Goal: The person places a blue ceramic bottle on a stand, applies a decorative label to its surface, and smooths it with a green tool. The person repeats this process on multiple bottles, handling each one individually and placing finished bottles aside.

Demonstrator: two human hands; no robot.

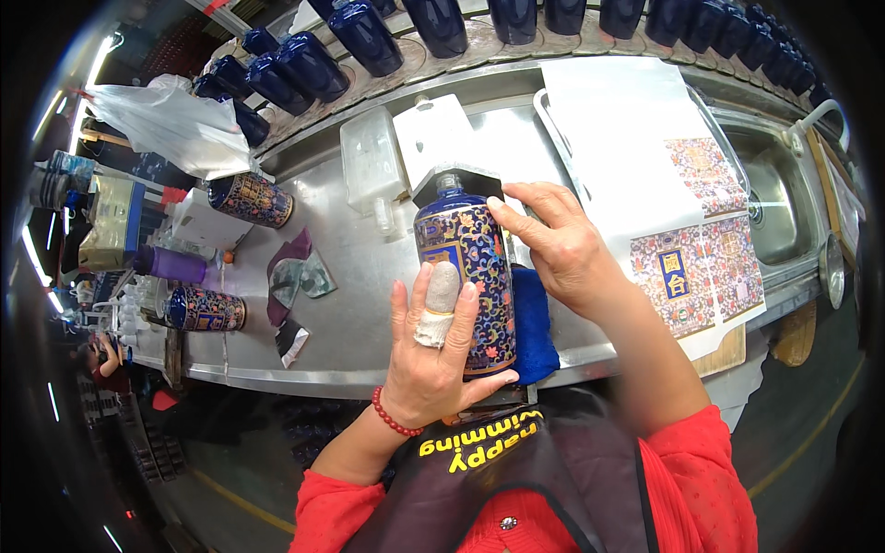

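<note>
A dark blue bottle (489, 304) with a colourful floral wrap lies in front of me, its neck pointing away. My left hand (426, 364) rests flat across the lower part of the wrap, fingers spread, with the thumb by the bottle's base. A grey cloth finger cover (438, 300) sits on one of its fingers. At the bottle's right shoulder, my right hand (562, 244) touches the wrap's upper edge with fingertips, its fingers stretched and apart. A blue cloth (535, 332) lies against the bottle's right side.
Printed floral decal sheets (701, 267) lie on white paper at right, before a metal sink (784, 203). A clear plastic container (369, 157) stands behind the bottle. Wrapped bottles (253, 200) and decal scraps (300, 272) are at left. Plain blue bottles (369, 37) line the back.
</note>
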